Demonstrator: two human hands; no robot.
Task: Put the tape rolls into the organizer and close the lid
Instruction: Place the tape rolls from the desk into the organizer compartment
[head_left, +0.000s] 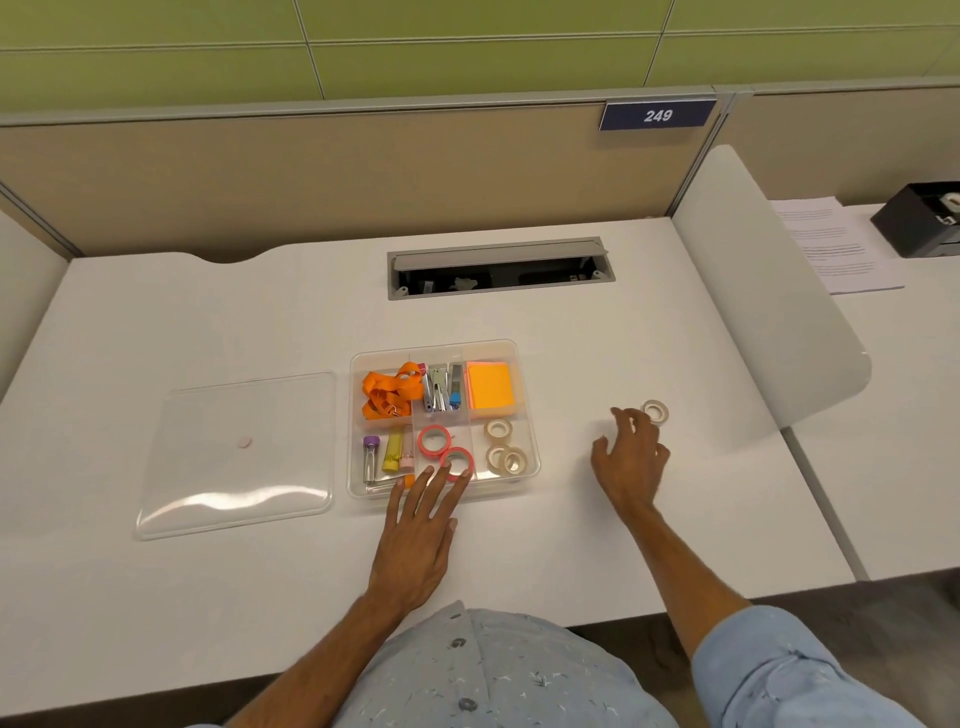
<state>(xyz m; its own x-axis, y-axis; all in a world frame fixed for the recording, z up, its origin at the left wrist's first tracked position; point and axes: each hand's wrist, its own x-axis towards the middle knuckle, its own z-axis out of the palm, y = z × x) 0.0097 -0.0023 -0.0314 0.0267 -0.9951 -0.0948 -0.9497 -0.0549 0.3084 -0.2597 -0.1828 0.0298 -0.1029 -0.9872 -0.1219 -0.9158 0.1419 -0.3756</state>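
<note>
tape roll on desk | just beyond right hand fingers

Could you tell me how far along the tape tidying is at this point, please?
Mostly done: three beige rolls and one pink roll lie in the organizer. In hand: the left hand is placing a second pink roll, and the right hand reaches for the last beige roll on the desk. Left: that roll, then the lid, which lies beside the organizer.

Organizer open, lid beside; tape roll outside
</note>
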